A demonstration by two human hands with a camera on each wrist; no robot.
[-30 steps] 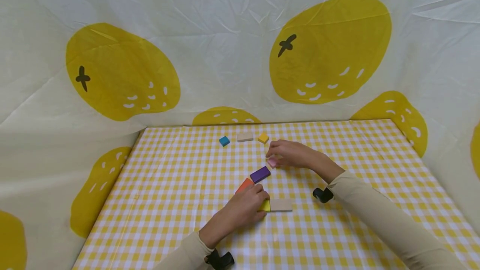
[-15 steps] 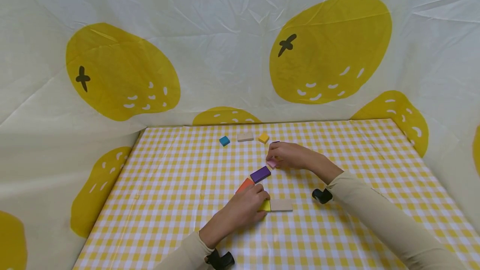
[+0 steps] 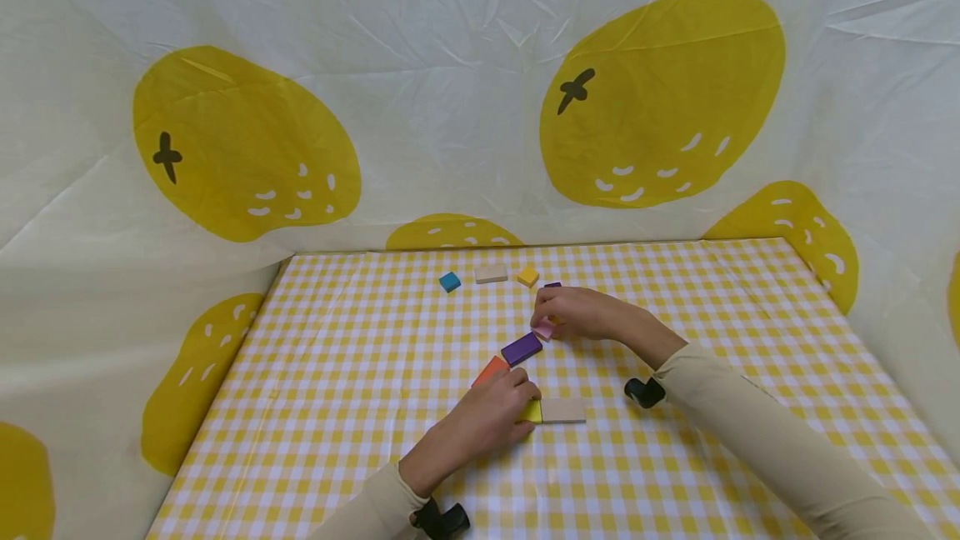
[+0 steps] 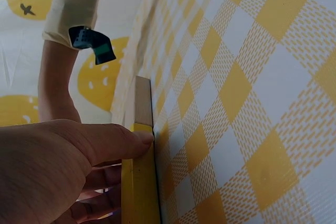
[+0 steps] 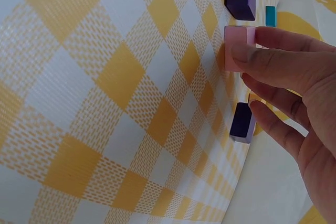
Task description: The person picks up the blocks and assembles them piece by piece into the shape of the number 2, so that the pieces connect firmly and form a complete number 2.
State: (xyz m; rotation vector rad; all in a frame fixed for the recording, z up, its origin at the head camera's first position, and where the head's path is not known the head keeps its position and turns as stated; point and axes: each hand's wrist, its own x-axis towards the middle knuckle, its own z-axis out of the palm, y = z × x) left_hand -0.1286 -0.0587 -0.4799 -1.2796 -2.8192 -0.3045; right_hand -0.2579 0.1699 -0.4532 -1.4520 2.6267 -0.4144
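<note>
Little force seemed wise, right hand (image 3: 576,312) pinching the pink block (image 5: 236,48) beyond the purple block (image 3: 521,349), left hand (image 3: 491,411) gripping a nearer yellow block (image 4: 138,182).

Left sleeve (image 3: 367,508): long, plain beige fabric, lightly creased. Right sleeve (image 3: 780,444): matched in colour and cut. Black left wrist unit (image 3: 444,522) mounted at sleeve end. Black right wrist unit (image 3: 645,392) likewise fitted; housing angled, marked by small green patch (image 4: 103,49). Fingers (image 5: 289,39) exposed beyond both sleeves.
</note>
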